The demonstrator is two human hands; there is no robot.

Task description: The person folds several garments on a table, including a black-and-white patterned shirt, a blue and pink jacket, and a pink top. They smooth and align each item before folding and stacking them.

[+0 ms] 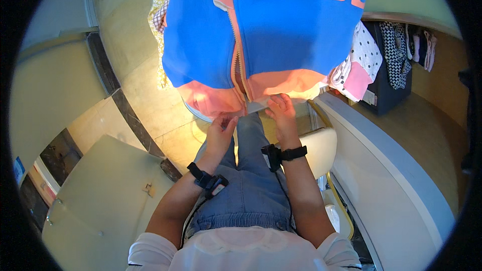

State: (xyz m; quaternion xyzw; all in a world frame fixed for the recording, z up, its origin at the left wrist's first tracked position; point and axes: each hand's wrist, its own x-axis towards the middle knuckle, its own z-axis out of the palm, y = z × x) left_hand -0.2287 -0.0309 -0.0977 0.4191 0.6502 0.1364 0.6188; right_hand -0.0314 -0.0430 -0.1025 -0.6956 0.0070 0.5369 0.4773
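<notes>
A blue and pink zip-up jacket point(286, 34) with large pink letters lies spread before me, on top of other clothes. Its zipper point(237, 60) runs down the front, with the two sides slightly apart near the hem. My left hand point(223, 130) is at the hem left of the zipper, fingers curled at the pink edge; whether it pinches the cloth is not plain. My right hand point(281, 113) is just below the hem on the other side, fingers apart and slightly bent. A yellow floral cloth point(160, 60) and a dotted white cloth point(367, 49) stick out from beneath the jacket.
A chair with a cream back point(322, 150) stands by my right arm, beside a curved white partition point(384, 169). Behind it, a black-and-white patterned cloth point(393, 56) hangs over a dark box point(395, 99). A pale panel point(101, 195) is at lower left.
</notes>
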